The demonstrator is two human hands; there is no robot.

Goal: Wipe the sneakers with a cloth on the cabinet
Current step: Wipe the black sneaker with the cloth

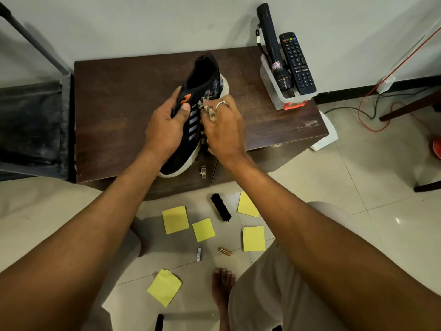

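Fingers (185,108) of the left hand (164,130) curl round the laced top of one black sneaker (202,77) with a white sole, thumb on its tongue. The right hand (222,130), a ring on one finger, bunches one patterned cloth (211,114) against the shoe's right side. Both forearms reach forward from the near edge. The sneaker is on the dark wooden cabinet (114,111), heel toward the wall (143,25), toe over the near edge. At the cabinet's far right, one clear plastic box (269,91) holds one torch (272,44) and one remote (297,63). On the pale tiled floor (358,175) near the cabinet lie five yellow paper notes (175,219), one black brush (220,207) and two batteries (198,254)
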